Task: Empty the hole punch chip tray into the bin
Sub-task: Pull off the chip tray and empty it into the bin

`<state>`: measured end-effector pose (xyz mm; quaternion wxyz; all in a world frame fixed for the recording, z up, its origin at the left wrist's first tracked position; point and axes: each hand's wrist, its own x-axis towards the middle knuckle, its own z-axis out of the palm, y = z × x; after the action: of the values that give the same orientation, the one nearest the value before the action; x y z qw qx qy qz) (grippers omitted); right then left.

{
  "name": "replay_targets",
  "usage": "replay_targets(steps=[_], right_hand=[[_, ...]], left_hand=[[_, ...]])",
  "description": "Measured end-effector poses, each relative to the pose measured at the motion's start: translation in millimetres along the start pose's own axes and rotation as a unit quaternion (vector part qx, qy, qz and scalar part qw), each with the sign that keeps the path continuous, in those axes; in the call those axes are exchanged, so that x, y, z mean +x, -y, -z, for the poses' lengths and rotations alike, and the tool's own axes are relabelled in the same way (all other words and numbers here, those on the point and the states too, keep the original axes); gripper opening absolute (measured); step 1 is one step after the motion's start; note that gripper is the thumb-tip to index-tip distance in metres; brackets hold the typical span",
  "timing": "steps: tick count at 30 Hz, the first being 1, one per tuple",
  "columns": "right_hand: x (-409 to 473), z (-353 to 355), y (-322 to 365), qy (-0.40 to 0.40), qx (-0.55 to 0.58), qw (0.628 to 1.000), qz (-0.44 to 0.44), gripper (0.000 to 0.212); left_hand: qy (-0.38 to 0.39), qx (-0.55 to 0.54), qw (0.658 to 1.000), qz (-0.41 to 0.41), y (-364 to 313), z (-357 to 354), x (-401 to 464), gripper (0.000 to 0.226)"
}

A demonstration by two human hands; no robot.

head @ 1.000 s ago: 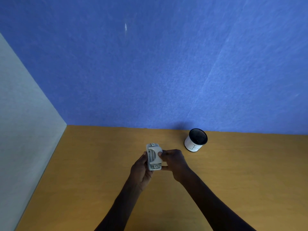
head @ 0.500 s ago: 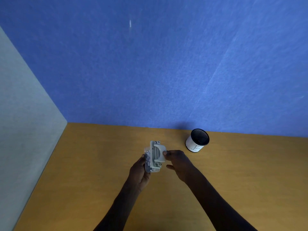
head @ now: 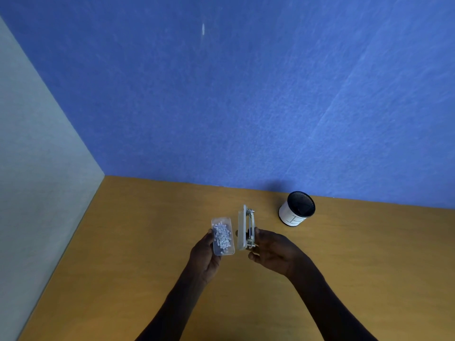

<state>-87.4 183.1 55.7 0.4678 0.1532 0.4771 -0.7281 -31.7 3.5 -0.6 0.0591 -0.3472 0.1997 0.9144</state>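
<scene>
Above the bare wooden desk [head: 123,279], the left hand [head: 205,257] grips the clear chip tray [head: 222,236], full of paper chips [head: 221,235]; just beside it, apart, the right hand [head: 273,252] clasps the hole punch [head: 245,227] on edge. Toward two o'clock, well apart, the mesh bin [head: 296,209] stands upright near the blue wall [head: 246,94].
</scene>
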Motion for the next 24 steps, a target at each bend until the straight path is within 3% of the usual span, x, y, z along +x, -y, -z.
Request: replay_targets(steps=[4,7,10,14,19,24], right_hand=[[5,7,-5,0.043,0.010,0.999,-0.007,0.050],[6,9,-6,0.029,0.010,0.999,-0.009,0.037],[9,8,-5,-0.031,-0.018,0.999,-0.002,0.020],[15,12,-2,-0.147,-0.087,0.985,0.021,0.014],[27,21,-8,-0.294,-0.229,0.927,0.047,0.012],[46,25,-24,-0.331,-0.346,0.877,0.038,0.016]], left_hand=[[-0.012,0.012,1.000,0.002,0,0,1,0.024],[-0.006,0.017,1.000,0.000,-3,0,-2,0.023],[-0.009,0.010,1.000,-0.002,-5,2,-3,0.022],[-0.023,0.004,1.000,-0.013,-9,7,-3,0.022],[-0.018,0.000,0.999,-0.027,-16,18,-5,0.022],[-0.039,0.008,0.999,-0.023,-15,18,-8,0.019]])
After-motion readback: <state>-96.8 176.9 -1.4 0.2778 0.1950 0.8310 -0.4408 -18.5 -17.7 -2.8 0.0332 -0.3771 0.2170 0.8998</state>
